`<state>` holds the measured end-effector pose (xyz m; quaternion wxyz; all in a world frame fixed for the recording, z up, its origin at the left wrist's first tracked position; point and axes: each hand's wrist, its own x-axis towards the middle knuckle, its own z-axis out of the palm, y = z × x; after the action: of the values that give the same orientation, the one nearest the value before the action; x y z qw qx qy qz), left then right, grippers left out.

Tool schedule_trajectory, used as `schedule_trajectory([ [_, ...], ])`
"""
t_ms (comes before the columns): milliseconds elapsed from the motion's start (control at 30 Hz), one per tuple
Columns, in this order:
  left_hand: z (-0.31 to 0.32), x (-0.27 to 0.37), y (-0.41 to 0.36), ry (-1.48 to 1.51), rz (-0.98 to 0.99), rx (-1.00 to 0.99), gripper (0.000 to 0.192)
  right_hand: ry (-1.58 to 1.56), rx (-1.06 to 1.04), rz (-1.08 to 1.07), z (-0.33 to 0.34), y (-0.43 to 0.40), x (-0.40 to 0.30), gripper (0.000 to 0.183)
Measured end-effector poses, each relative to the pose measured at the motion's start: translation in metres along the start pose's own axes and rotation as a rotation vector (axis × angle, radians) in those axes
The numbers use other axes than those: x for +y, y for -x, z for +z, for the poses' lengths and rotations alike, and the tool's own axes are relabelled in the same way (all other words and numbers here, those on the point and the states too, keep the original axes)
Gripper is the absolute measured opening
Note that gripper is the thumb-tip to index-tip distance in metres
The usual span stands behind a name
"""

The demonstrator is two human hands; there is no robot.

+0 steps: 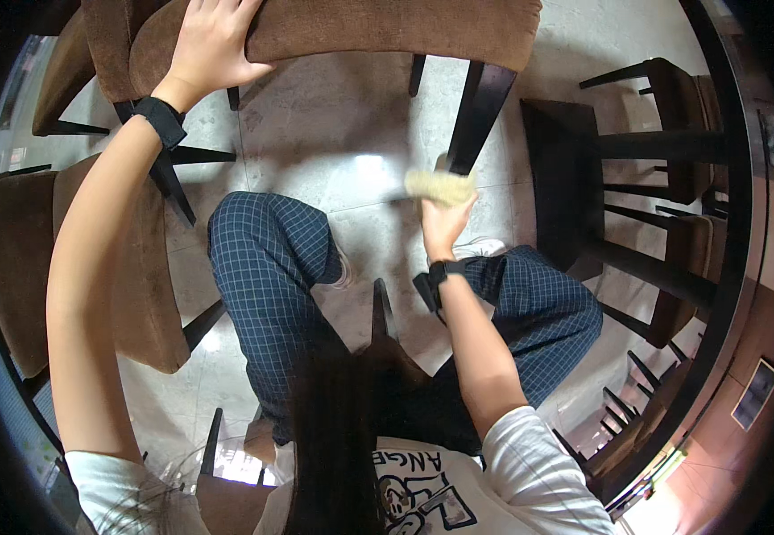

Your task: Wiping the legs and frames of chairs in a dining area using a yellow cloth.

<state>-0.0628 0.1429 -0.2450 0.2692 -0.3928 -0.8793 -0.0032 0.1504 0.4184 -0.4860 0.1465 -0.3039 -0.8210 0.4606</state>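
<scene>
My left hand rests with spread fingers on the brown upholstered seat of a chair at the top of the view. Lower down, my right hand grips a pale yellow cloth, blurred at its edges. The cloth is against or right beside the lower end of the chair's dark tapered leg; exact contact cannot be told. Black bands circle both wrists.
Another brown upholstered chair stands at the left. To the right is a dark table base below a black table edge, with more chairs beyond. Grey floor tiles lie under everything.
</scene>
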Motion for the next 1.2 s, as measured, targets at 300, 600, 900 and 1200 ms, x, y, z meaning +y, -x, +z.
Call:
schedule_trajectory([
  [300,-0.009,0.008,0.015,-0.035,-0.053,-0.137,0.102,-0.498,-0.51,-0.312,-0.046,-0.119,-0.082,0.048],
  [600,0.01,-0.006,0.009,-0.068,0.032,0.096,0.098,-0.555,-0.737,-0.116,-0.049,-0.147,-0.118,0.056],
  [900,0.01,-0.009,0.018,-0.091,-0.017,0.057,0.097,-0.467,-0.769,0.141,-0.031,-0.063,-0.016,0.054],
  [1200,-0.005,0.016,0.028,-0.001,-0.065,-0.002,0.098,-0.458,-0.765,0.13,-0.061,-0.047,-0.008,0.056],
])
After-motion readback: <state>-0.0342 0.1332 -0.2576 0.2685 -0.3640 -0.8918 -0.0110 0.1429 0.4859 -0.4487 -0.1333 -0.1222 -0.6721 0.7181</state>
